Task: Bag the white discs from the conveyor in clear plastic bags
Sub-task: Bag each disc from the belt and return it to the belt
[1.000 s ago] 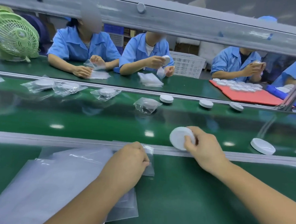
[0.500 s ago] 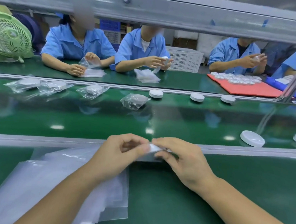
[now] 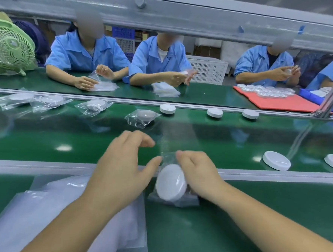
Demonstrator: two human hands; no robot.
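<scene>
Both bare forearms extended forward, angled toward each other. The left hand (image 3: 124, 170) hovered with fingers loosely spread and thumb stretched toward the right hand (image 3: 198, 172), whose fingers curled around a round white plastic disc (image 3: 171, 182) inside a clear plastic bag (image 3: 178, 203).

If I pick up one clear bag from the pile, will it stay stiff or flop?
Probably floppy: the one around the disc in the right hand is crumpled. Likely light and slippery too: the pile of bags looks thin, glossy and lies askew.
</scene>
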